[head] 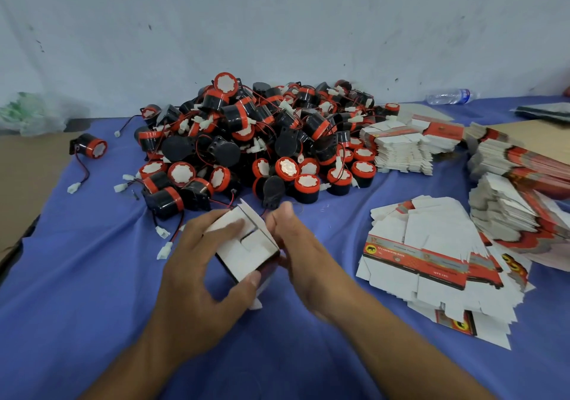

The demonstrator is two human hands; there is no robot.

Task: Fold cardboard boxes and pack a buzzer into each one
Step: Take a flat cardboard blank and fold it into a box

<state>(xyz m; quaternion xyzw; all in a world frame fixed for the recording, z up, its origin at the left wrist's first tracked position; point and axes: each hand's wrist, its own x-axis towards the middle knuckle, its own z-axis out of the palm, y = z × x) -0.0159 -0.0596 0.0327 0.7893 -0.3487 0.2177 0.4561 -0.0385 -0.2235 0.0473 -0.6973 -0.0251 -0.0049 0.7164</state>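
Box [246, 247] gripped in left hand [197, 271]; right hand [297, 245] holds its side.

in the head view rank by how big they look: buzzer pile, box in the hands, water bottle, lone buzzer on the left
1. buzzer pile
2. box, nearest the camera
3. water bottle and lone buzzer: about alike, bottle farther back, so unranked

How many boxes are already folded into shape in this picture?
1. The folded box is held between the left hand and the right hand, over the blue cloth. Other boxes lie as flat stacks on the right; the buzzer pile may hide more.
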